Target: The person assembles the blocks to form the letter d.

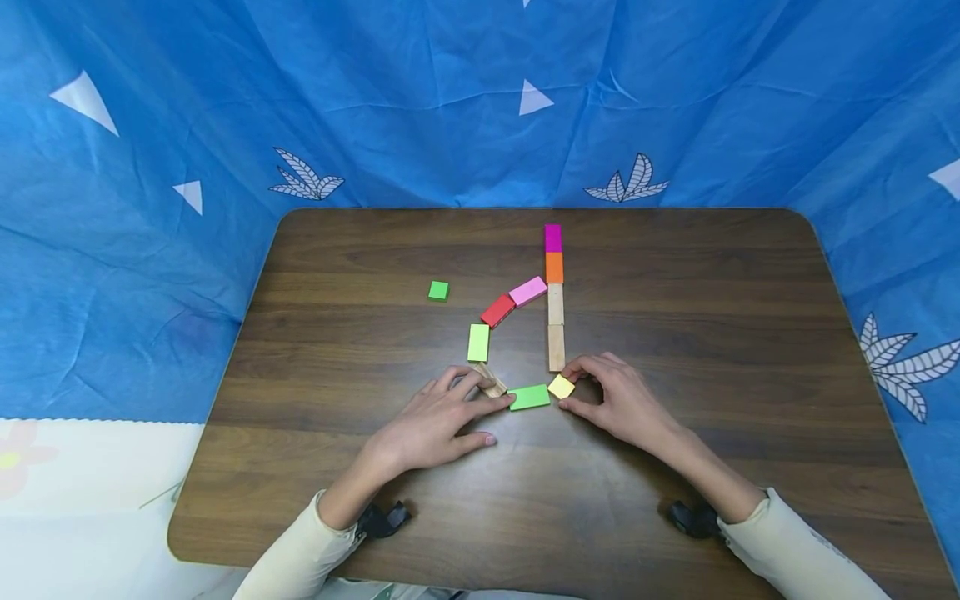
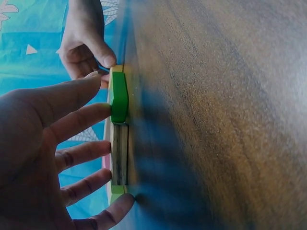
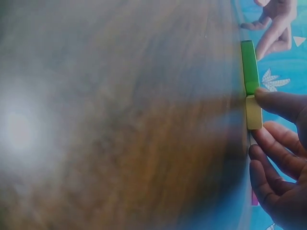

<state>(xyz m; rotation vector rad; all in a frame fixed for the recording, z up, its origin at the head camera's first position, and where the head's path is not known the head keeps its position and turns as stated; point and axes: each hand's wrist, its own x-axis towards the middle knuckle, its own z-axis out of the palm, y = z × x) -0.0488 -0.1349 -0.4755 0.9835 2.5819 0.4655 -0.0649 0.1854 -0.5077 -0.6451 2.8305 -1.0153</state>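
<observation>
Between thumb and fingertips, my right hand (image 1: 624,398) pinches a small yellow block (image 1: 561,387) on the table. Its left corner is right by the end of a flat green block (image 1: 530,397). My left hand (image 1: 441,418) has its fingers spread, the index fingertip on the green block's left end. Other left fingertips rest at a plain wooden block (image 1: 495,385), partly hidden by them. A light green block (image 1: 478,342) lies just beyond it. In the left wrist view, the green block (image 2: 119,97) stands in line with the wooden block (image 2: 119,153).
A red block (image 1: 498,311) and a pink block (image 1: 528,291) continue the curve toward a straight column of two plain wooden blocks (image 1: 556,347), an orange block (image 1: 554,267) and a magenta block (image 1: 552,237). A small green block (image 1: 438,290) lies apart on the brown table (image 1: 337,333).
</observation>
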